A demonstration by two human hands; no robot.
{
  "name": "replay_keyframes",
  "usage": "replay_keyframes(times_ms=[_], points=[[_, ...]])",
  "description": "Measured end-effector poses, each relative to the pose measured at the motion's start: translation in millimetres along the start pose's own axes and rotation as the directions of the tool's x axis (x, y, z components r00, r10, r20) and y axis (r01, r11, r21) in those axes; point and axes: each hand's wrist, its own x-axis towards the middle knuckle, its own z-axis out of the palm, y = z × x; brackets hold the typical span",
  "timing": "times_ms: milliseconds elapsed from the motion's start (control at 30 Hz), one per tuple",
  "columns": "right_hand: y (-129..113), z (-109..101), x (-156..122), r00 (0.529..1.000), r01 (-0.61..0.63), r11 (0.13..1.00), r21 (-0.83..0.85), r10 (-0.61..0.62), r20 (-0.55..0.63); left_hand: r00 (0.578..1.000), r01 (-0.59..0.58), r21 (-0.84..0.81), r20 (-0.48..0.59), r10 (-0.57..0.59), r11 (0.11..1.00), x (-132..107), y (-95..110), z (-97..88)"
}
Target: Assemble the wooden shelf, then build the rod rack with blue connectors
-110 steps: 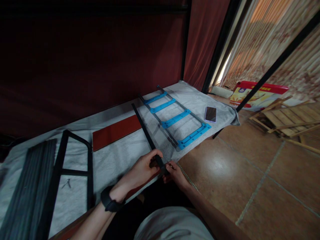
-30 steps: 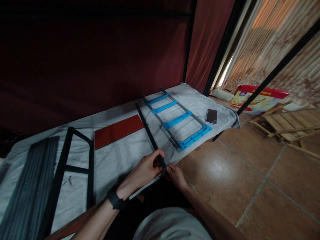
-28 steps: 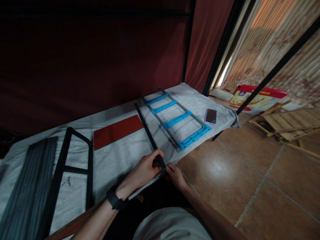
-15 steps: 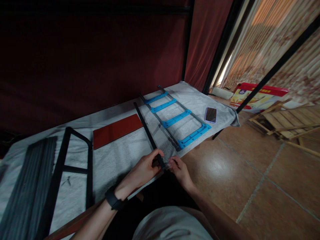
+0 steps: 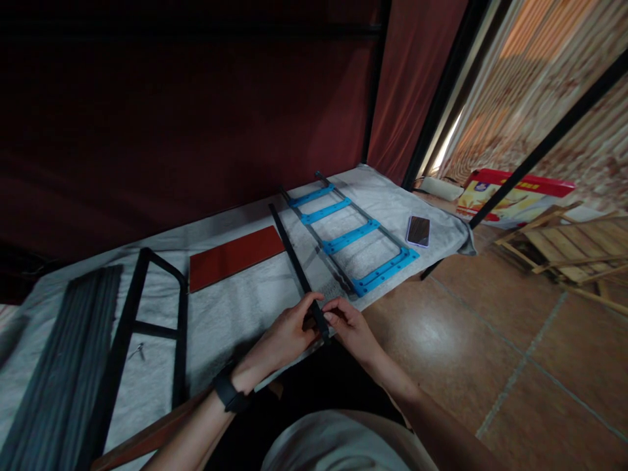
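A long, thin black bar (image 5: 290, 252) lies slantwise across the grey cloth, its near end reaching past the edge toward my lap. My left hand (image 5: 293, 325) grips it near that end, thumb and fingers on either side. My right hand (image 5: 347, 325) is closed in a pinch against the bar's right side; whatever is between its fingertips is too small or hidden to tell. To the right of the bar rests a ladder-like frame of grey rails with blue crosspieces (image 5: 352, 235). A reddish-brown board (image 5: 236, 258) lies to the left.
A black tubular frame (image 5: 180, 327) and a bundle of dark grey rods (image 5: 69, 353) lie at the left, with small metal pieces (image 5: 139, 350) near them. A phone (image 5: 418, 231) rests at the right. Wooden slatted furniture (image 5: 579, 245) and a red-yellow box (image 5: 515, 196) stand beyond on the floor.
My right hand has shifted from the bar's near tip up along its right side. My left hand keeps its grip. The whole view has moved slightly.
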Motion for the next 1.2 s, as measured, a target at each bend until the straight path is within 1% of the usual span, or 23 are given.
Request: replay_keyframes(times_ms=[67,133,233,300,400,533,767,867,900,967,1033,1100,1133,1167,1200], points=[[1,-1,3,0.999,0.035,0.998,-0.042,-0.033,0.038,1.000,-0.010,0.019,-0.019,0.011,1.000,0,-3,1.6],[1,-2,4,0.993,0.091,0.986,-0.143,-0.079,0.087,0.999,-0.016,0.039,-0.030,0.017,0.999,0,-5,2.8],[-1,-4,6,0.979,0.171,0.941,-0.292,-0.128,0.160,0.999,-0.017,0.069,-0.039,0.019,0.997,0,-5,3.9],[-4,-5,7,0.968,0.212,0.912,-0.351,-0.145,0.206,0.999,-0.024,0.076,-0.038,0.027,0.997,0,-5,4.2],[-7,-7,9,0.954,0.239,0.891,-0.387,-0.142,0.263,0.998,-0.029,0.074,-0.048,0.033,0.997,-1,-4,4.0],[-12,-7,11,0.954,0.225,0.900,-0.374,-0.126,0.272,0.998,-0.042,0.077,-0.042,0.045,0.996,-1,0,3.8],[-20,-4,9,0.972,0.131,0.936,-0.328,-0.056,0.228,0.999,-0.044,0.114,-0.020,0.046,0.993,-1,7,3.1],[-14,-4,7,0.981,0.092,0.950,-0.298,-0.034,0.192,0.997,-0.065,0.121,-0.030,0.069,0.990,-2,4,3.7],[-8,-4,5,0.985,0.072,0.958,-0.278,-0.025,0.171,0.997,-0.073,0.123,-0.026,0.077,0.990,-2,3,3.9],[7,-3,-1,0.996,0.003,0.975,-0.223,0.016,0.084,0.998,-0.060,0.145,-0.008,0.061,0.988,-3,1,3.5],[27,-2,-9,0.994,-0.112,0.974,-0.198,0.109,-0.026,1.000,-0.027,0.206,0.015,0.025,0.978,-6,5,0.7],[47,0,-18,0.974,-0.224,0.942,-0.250,0.212,-0.078,1.000,-0.017,0.291,-0.004,0.020,0.957,-16,11,-5.6],[55,1,-23,0.965,-0.261,0.919,-0.297,0.249,-0.078,0.999,-0.019,0.326,-0.039,0.033,0.945,-25,15,-10.0],[62,1,-27,0.958,-0.284,0.893,-0.349,0.277,-0.070,0.993,-0.017,0.349,-0.106,0.058,0.937,-37,17,-15.2],[68,2,-30,0.953,-0.297,0.869,-0.396,0.295,-0.067,0.977,0.003,0.352,-0.202,0.073,0.936,-53,17,-20.9]])
